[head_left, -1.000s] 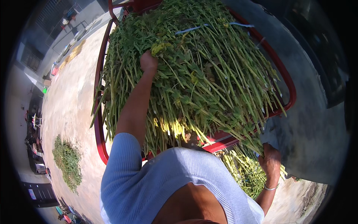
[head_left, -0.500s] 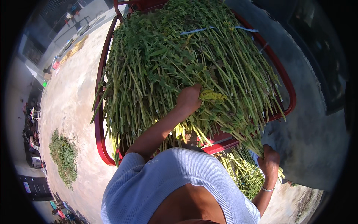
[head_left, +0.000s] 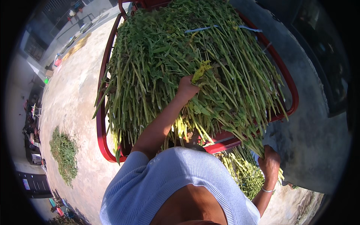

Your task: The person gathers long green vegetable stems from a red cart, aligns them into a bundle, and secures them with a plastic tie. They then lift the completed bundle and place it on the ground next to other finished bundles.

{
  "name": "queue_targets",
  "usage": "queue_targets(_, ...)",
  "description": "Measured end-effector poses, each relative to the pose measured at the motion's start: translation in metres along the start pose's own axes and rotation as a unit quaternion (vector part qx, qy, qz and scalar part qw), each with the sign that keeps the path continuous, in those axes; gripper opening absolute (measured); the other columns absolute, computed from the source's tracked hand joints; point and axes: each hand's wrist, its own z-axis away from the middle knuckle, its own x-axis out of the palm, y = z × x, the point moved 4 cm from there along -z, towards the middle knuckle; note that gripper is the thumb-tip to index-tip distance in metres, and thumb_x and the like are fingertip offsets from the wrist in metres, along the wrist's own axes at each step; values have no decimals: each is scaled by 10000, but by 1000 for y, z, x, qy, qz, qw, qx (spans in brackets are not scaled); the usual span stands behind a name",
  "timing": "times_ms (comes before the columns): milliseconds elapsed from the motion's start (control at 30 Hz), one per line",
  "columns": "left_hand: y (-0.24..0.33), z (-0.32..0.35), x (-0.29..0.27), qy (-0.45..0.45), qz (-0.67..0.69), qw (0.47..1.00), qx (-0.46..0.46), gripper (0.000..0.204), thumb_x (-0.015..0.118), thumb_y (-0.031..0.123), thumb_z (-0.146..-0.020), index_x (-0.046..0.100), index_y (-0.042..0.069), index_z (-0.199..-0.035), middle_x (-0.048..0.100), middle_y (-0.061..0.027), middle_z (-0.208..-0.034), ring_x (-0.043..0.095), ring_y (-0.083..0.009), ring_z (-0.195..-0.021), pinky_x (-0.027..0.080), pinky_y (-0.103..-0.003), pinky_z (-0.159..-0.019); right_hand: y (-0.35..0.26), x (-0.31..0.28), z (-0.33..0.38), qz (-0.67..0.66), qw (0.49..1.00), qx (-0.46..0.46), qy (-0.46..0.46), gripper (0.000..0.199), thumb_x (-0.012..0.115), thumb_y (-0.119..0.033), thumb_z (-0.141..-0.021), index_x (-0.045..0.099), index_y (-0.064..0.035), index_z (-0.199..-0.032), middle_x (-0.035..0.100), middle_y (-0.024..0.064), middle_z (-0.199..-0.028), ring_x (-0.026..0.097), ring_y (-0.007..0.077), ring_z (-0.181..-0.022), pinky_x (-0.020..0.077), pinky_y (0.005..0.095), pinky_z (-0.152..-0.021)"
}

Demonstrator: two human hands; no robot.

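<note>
A thick heap of leafy green stalks (head_left: 150, 71) fills the red metal cart (head_left: 102, 131) in front of me, cut ends mostly toward me. Over the middle of the heap, my left hand (head_left: 186, 88) is closed on a yellowed leaf (head_left: 202, 71) that sticks up past its fingers. My right hand (head_left: 269, 163), with a bangle at the wrist, grips the lower ends of a bunch of stalks (head_left: 240, 131) by the cart's near right corner. The leafy part of that bunch slants up and left across the heap's front.
More stalks (head_left: 245, 178) lie below the cart beside my right forearm. A light blue strip (head_left: 202, 29) crosses the heap's far part. Leafy cuttings (head_left: 63, 155) are piled on the concrete floor (head_left: 84, 97) at left. A dark structure (head_left: 315, 52) stands at the right.
My left hand has moved slightly left and nearer, and the yellowed leaf in it has swung from lying sideways to pointing upward. My right hand keeps its grip, nearly still.
</note>
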Motion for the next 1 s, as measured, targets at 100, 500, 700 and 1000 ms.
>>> queue_targets(100, -5, 9, -3, 10, 16, 999, 47, 377, 675, 70, -722, 620, 35, -1093, 657, -177, -882, 645, -293, -777, 483, -369, -650, 2, 3, -4, -2, 1000, -7, -4, 267, 589, -38, -569, 481, -27, -812, 552, 181, -721, 552, 370, -666, 450, 452, -580)
queue_targets(500, 32, 7, -105, 362, 385, 838, 139, 122, 572, 29, -844, 561, 9, -963, 565, -4, -722, 493, -134, -609, 400, -309, -559, -5, -8, -7, -18, 998, 20, -50, 297, 613, -17, -581, 482, -16, -848, 552, 206, -753, 545, 389, -702, 446, 458, -607)
queue_targets(700, 86, 132, -197, 321, 287, 858, 279, 62, 600, 63, -846, 552, 41, -878, 511, -1, -685, 438, -95, -548, 315, -233, -477, 7, 13, 4, 5, 1000, 6, -16, 288, 587, -22, -577, 494, -19, -849, 548, 206, -729, 541, 388, -664, 442, 465, -584)
queue_targets(1000, -54, 436, -396, 611, 3, 783, 114, 257, 547, 35, -823, 552, -36, -1069, 594, -90, -901, 551, -169, -729, 466, -267, -650, 14, 20, -7, -83, 996, 27, -17, 209, 581, -32, -582, 501, -9, -774, 542, 219, -690, 534, 407, -652, 422, 476, -568)
